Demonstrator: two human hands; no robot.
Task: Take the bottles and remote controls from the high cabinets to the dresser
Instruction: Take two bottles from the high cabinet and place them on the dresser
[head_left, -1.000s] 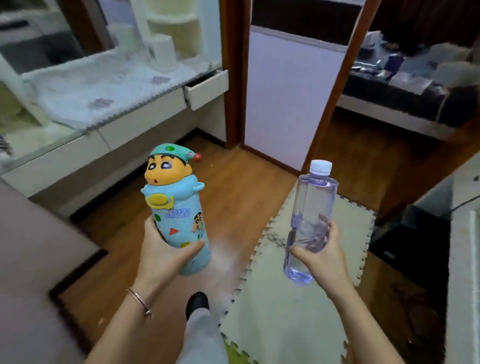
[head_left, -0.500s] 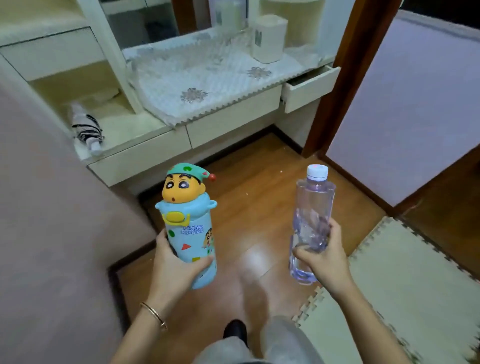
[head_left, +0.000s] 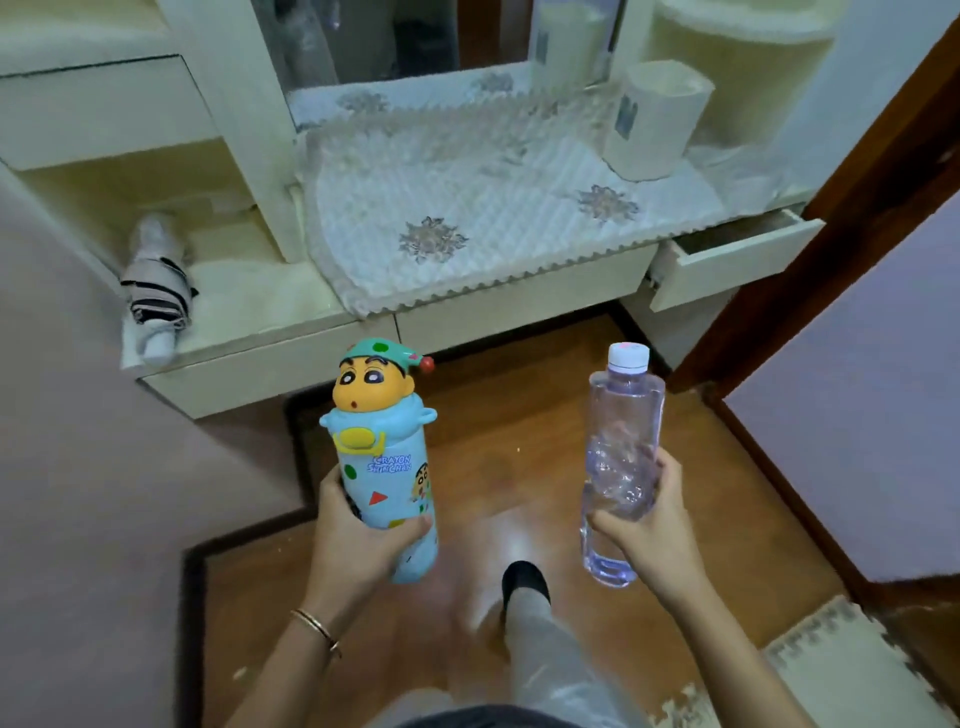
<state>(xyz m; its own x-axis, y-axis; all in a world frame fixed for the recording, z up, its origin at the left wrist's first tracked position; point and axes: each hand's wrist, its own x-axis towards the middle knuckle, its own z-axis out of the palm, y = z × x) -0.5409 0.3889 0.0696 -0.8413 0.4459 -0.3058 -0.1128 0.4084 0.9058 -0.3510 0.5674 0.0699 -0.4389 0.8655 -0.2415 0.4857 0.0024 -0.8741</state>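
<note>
My left hand (head_left: 358, 540) grips a light blue cartoon bottle (head_left: 387, 467) with a yellow character head as its lid, held upright. A clear plastic water bottle (head_left: 621, 457) with a white cap stands upright in my right hand (head_left: 649, 535), gripped around its lower half. Both bottles hang above the wooden floor in front of the cream dresser (head_left: 519, 306). A white quilted cloth (head_left: 493, 218) with grey flower patterns covers the dresser top.
A white cup-like container (head_left: 654, 119) stands on the cloth at the back right. One small drawer (head_left: 727, 260) at the dresser's right end is pulled out. A folded striped umbrella (head_left: 156, 291) lies on the lower left shelf. A brown door frame (head_left: 857, 218) rises on the right.
The view has swung from the doorway to face the dresser, which is now closer and centred. Both hands keep their bottles, held at about the same height.
</note>
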